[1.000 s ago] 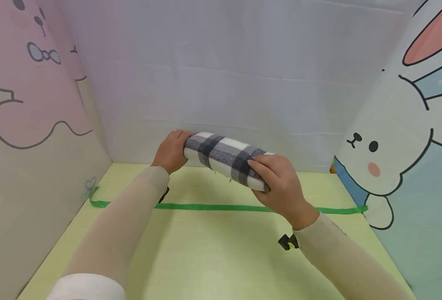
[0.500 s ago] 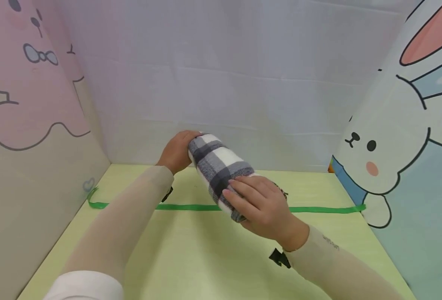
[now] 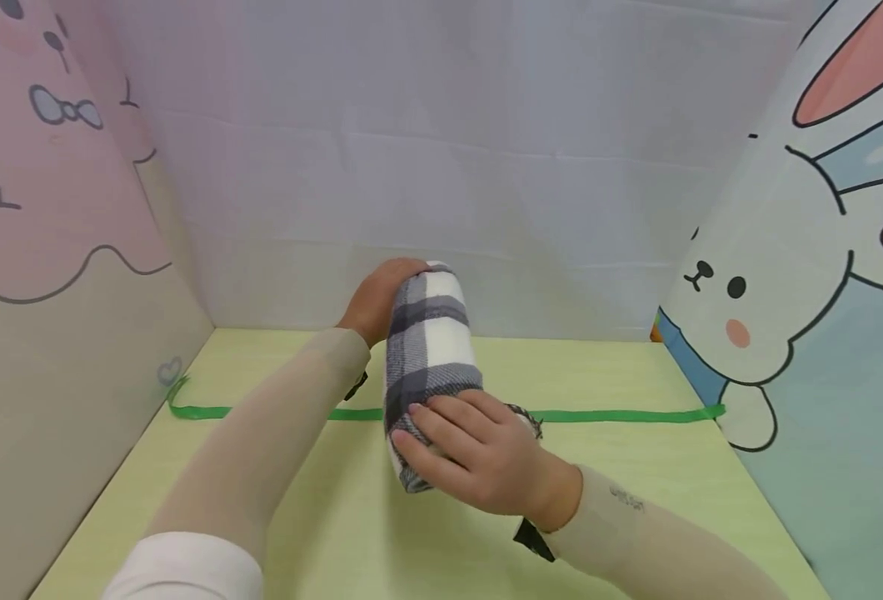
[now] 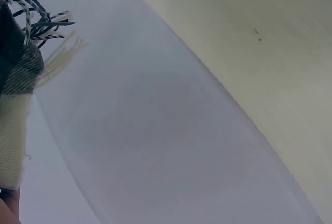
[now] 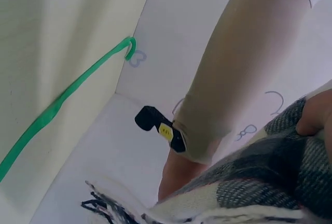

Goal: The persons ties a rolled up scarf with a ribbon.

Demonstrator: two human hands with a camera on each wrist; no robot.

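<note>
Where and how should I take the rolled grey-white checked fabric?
Probably both ends of the rolled fabric: far end from the left, at the left hand; near end from the right, at the right hand. It's long, soft-looking and points away, so one grip might let it sag.

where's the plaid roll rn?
Mid-frame in the head view: the plaid roll is held between the left hand at its upper end and the right hand at its lower end, overlapping the green strip.

Two grips [image 3: 383, 298] [image 3: 482, 457], one plaid cloth [image 3: 434, 337], one green strip [image 3: 621, 417].
</note>
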